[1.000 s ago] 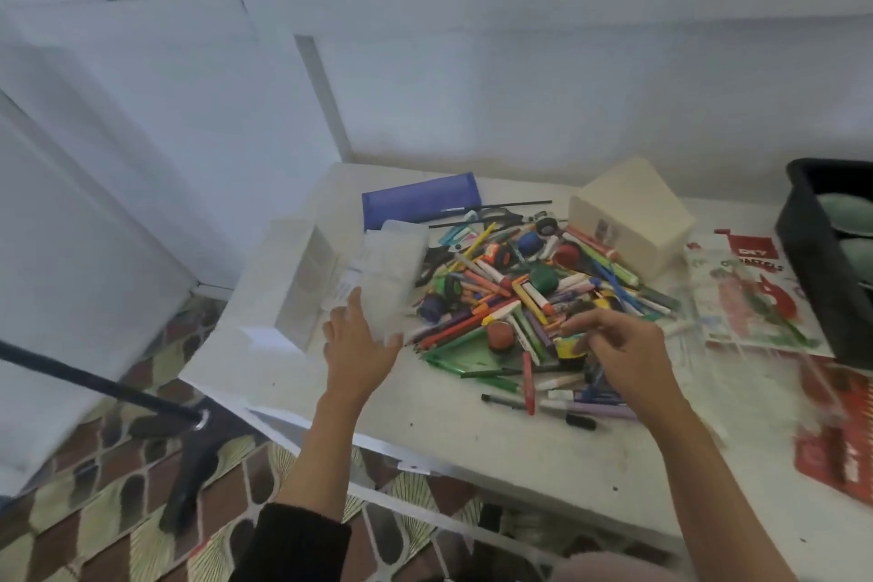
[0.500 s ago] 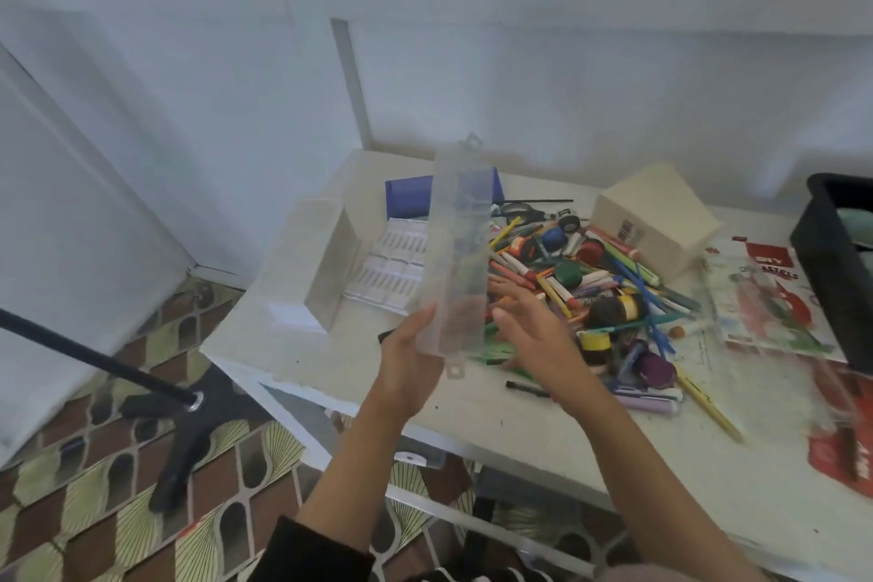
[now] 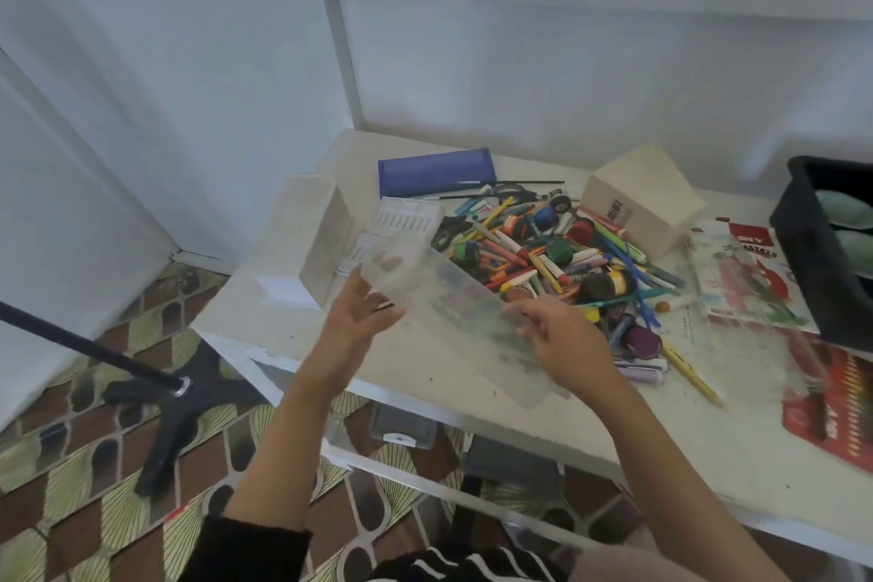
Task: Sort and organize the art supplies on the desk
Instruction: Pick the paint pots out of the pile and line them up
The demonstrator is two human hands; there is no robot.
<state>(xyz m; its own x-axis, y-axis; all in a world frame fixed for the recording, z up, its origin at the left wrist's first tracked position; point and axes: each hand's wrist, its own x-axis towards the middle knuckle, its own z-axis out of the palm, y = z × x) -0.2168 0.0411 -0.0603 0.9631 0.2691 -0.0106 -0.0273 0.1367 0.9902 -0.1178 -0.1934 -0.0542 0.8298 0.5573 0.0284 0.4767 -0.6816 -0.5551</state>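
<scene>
Clear plastic, long and flat: the storage case [image 3: 453, 307] is hanging tilted over the white desk [image 3: 406, 373], left hand [image 3: 359, 321] gripping its far end, right hand [image 3: 562, 340] curling round its long edge. Behind, the crayon-and-marker heap [image 3: 543, 260] is sprawling between a ribbed tray [image 3: 406, 217], blue pouch [image 3: 434, 173] and cardboard box [image 3: 642, 199]; blur is smearing the case's edges.

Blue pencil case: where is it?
Head view: blue pencil case lies at the far edge of the desk, behind the supply pile, right of the white box.
</scene>
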